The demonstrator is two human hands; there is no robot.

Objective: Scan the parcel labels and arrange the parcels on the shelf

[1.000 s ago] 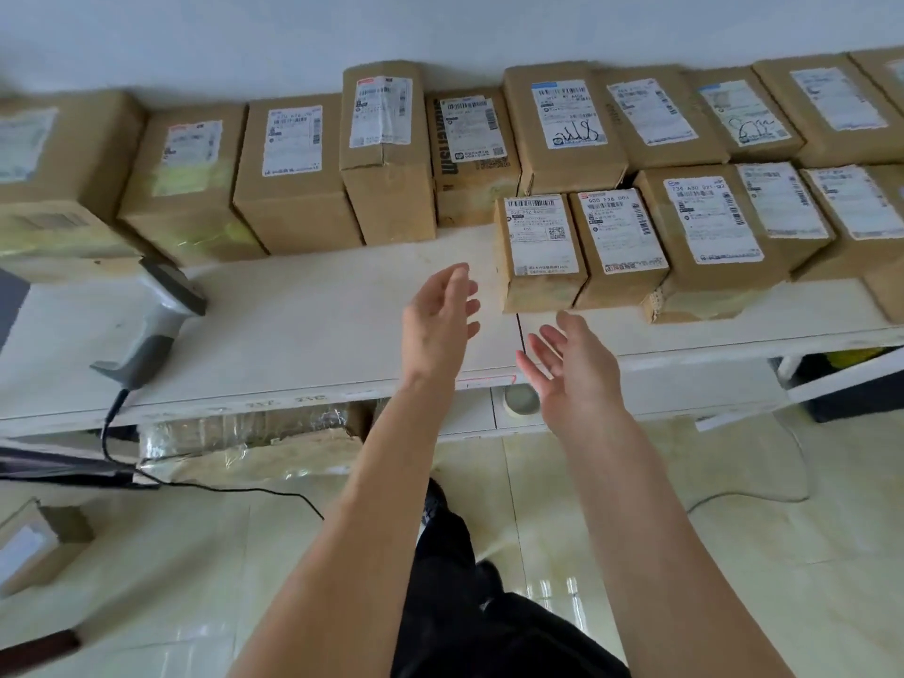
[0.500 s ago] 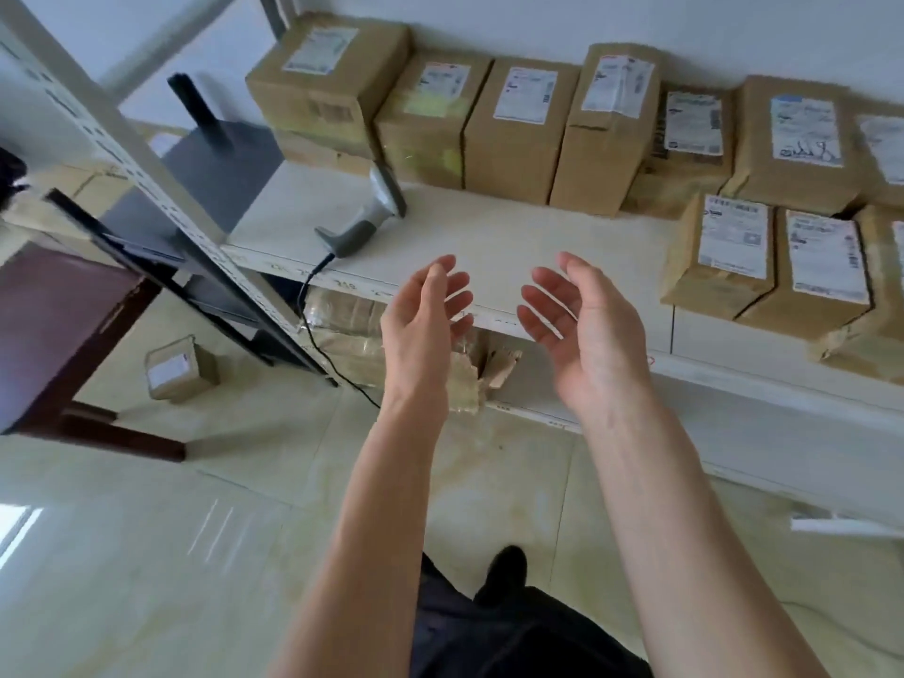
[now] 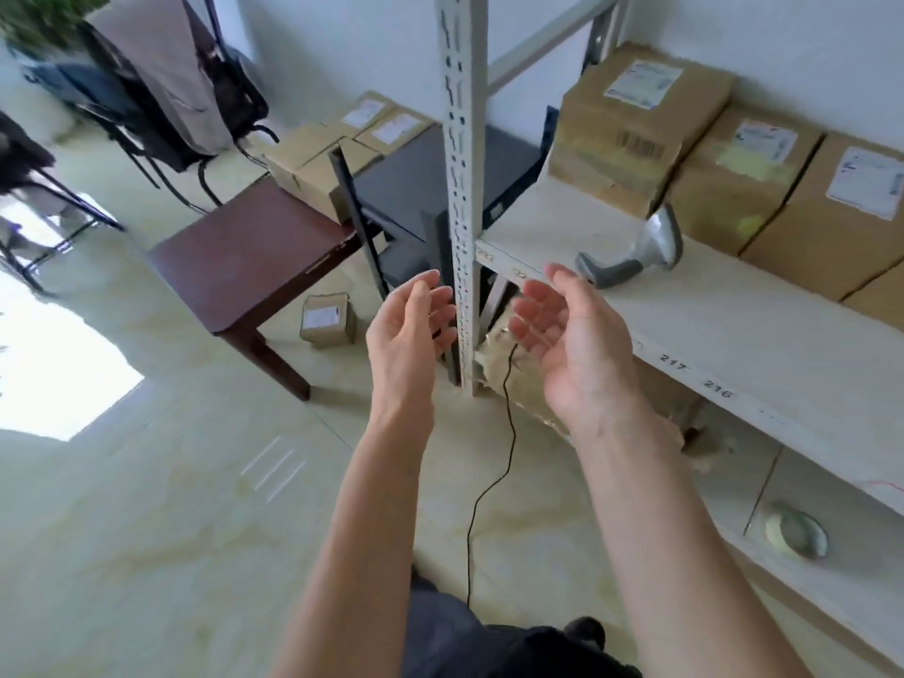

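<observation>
A single head-worn wide-angle view looks forward and steeply down from standing height. The shelf (image 3: 724, 335) runs from 12 toward 4 o'clock, close by; the floor (image 3: 146, 530) fills 6 to 9 o'clock. Both forearms enter from 6 o'clock, near the lens.

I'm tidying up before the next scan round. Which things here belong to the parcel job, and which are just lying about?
For the job:
- barcode scanner lying on the shelf
- labelled parcels along the shelf's back
- small parcel on the floor
- parcels behind the brown table

Lying about:
- brown table
- tape roll on the lower shelf
- folding chair
</observation>
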